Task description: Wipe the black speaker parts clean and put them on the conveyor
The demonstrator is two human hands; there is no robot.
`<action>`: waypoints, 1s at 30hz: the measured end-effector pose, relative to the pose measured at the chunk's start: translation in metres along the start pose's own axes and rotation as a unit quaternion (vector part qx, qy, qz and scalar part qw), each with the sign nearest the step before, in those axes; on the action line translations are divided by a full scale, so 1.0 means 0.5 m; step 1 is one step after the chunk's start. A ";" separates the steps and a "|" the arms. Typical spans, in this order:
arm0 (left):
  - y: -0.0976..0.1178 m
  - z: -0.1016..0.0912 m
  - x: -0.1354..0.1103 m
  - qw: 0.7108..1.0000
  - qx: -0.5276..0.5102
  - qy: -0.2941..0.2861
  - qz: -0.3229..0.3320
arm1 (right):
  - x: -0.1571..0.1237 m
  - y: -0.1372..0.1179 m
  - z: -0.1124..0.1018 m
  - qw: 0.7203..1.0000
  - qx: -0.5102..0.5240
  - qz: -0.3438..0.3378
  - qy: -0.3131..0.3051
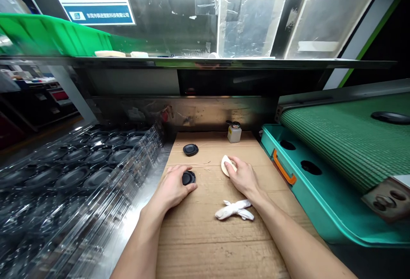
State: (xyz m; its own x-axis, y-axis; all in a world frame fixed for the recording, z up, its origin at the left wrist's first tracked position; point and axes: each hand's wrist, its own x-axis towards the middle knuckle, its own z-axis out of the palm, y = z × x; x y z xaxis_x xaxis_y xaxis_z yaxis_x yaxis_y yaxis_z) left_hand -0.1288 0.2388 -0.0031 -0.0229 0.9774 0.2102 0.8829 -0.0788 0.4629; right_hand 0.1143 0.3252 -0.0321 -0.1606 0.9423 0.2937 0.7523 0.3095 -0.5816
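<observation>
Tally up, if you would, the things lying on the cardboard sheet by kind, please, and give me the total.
Black round discs: 2
Cream pad: 1
White cloth bundle: 1
White bottle: 1
Total: 5

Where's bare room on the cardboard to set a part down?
Bare cardboard lies below the white cloth, and between the black disc and the bottle. Crowded mid-board: left hand on a second disc, right hand on a white pad.
</observation>
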 end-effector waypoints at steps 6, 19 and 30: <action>-0.009 -0.010 0.000 1.000 0.003 0.009 -0.022 | 0.001 -0.002 0.000 1.000 -0.010 0.008 -0.003; -0.007 -0.010 -0.003 1.000 -0.017 -0.012 -0.022 | 0.000 -0.002 -0.002 1.000 -0.010 0.005 -0.007; -0.029 -0.004 0.018 0.999 0.007 -0.043 -0.009 | 0.009 -0.012 -0.001 1.000 -0.023 0.021 0.002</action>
State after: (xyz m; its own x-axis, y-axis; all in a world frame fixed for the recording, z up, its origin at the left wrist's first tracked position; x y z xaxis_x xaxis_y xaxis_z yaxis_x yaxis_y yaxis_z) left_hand -0.1427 0.2482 -0.0061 0.0005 0.9920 0.1266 0.8896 -0.0582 0.4530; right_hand 0.1091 0.3275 -0.0268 -0.1247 0.9540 0.2727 0.7865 0.2626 -0.5590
